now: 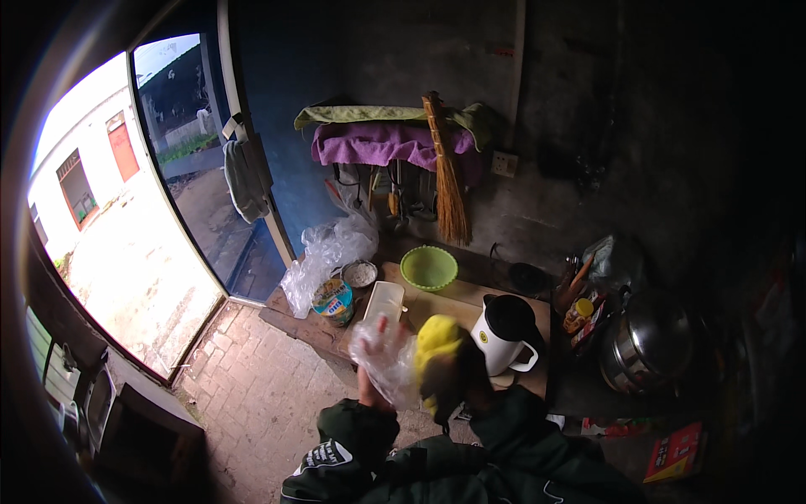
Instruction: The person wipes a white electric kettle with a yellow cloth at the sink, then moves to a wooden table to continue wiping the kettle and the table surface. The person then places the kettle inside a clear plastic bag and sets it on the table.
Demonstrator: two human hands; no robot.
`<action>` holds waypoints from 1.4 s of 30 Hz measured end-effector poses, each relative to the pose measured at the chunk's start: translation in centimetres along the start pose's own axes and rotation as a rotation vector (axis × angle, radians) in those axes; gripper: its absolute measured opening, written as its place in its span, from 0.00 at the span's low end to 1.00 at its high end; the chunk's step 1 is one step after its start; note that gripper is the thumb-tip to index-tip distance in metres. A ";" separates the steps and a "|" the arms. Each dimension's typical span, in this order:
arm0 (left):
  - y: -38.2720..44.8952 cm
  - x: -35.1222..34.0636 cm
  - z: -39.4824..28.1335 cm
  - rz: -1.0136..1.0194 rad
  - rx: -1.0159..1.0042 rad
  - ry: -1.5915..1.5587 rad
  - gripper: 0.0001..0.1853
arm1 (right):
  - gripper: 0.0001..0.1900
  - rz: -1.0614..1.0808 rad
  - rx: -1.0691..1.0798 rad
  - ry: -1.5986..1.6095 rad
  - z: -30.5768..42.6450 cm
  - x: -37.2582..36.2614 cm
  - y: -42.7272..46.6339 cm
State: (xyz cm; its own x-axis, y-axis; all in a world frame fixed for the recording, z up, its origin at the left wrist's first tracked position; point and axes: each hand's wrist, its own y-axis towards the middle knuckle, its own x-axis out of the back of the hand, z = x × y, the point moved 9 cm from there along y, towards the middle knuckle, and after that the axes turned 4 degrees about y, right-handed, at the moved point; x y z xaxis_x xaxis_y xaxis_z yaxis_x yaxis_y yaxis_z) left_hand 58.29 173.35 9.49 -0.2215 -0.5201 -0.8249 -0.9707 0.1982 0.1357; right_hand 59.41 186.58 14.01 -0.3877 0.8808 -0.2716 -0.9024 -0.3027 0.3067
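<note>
Clear thin plastic point(393, 368) covers or lies against my left hand point(378, 343), whose fingers point up near a pale lidded container; whether they grip the plastic is unclear. Close beside it, my right hand point(472, 381) is blurred and in shadow, holding a yellow and dark cloth or glove point(437, 346). A white kettle with a black lid point(497, 340) stands just right of that bundle. The pale rectangular container point(385, 301) and a green plastic bowl point(429, 268) are on the table beyond my hands.
An instant noodle tub point(334, 302), a small bowl of white stuff point(359, 274) and a crumpled plastic bag point(334, 252) occupy the table's left end. A metal pot point(648, 343) and a yellow-capped jar point(579, 314) sit right. A straw broom point(450, 183) hangs behind, near towels point(384, 143).
</note>
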 end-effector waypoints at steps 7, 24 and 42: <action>-3.1 -2.3 5.4 0.395 0.273 -0.467 0.24 | 0.38 0.104 0.370 -0.939 4.0 -2.9 -2.4; -2.1 -0.9 4.1 -0.059 0.119 0.079 0.28 | 0.36 0.518 0.137 -0.872 6.8 -1.7 -4.7; 4.6 8.8 3.5 0.064 0.735 0.381 0.30 | 0.25 -0.453 -0.141 0.791 2.9 7.4 -0.5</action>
State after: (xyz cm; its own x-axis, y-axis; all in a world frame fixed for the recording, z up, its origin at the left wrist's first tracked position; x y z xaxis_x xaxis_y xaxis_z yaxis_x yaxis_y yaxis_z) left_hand 52.23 172.61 0.97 -0.4189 -0.7092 -0.5671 -0.6764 0.6603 -0.3262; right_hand 57.51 194.28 14.49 0.0394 0.4366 -0.8988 -0.9937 -0.0770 -0.0810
